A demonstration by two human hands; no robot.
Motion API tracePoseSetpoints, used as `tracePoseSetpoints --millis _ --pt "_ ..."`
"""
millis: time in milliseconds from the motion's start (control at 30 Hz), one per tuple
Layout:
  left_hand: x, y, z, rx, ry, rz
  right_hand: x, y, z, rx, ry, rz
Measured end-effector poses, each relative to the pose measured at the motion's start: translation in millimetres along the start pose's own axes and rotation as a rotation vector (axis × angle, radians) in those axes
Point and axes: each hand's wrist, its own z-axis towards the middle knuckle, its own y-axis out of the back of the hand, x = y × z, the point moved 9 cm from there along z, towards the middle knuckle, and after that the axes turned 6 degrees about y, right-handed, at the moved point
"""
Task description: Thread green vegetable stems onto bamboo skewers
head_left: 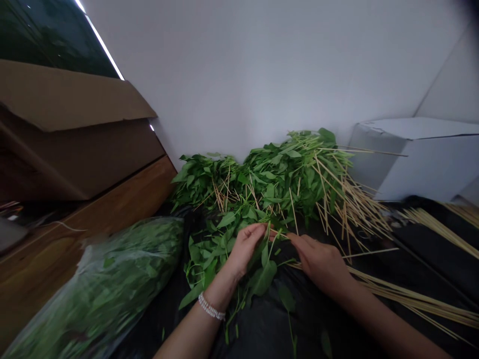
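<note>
My left hand, with a white beaded bracelet at the wrist, is closed in a pinch around a leafy green stem. My right hand pinches one end of a thin wooden stick that runs across between both hands. Where the stick meets the stem, the left fingers partly cover it. Loose leafy greens lie under and beside my left hand. Just beyond both hands is a big heap of greens threaded on wooden sticks, whose bare ends point to the right.
A clear plastic bag of greens lies at the left. Bare sticks lie at the right on black sheeting, with another bundle behind. A cardboard box stands far left, a white box far right, against a pale wall.
</note>
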Motion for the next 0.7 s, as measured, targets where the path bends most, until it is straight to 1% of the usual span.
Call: tracePoseSetpoints --millis 267,400,700 --pt "2.2 11.8 5.9 -0.074 -0.03 -0.019 0.0 1.4 -0.4 -0.02 -0.01 0.037" --pt "3.9 11.8 5.8 -0.075 -0.015 0.0 -0.5 2.2 0.3 -0.016 -0.017 0.046" --pt "3.6 11.2 5.3 -0.079 -0.034 0.053 -1.3 -1.2 -1.0 -0.005 -0.016 0.03"
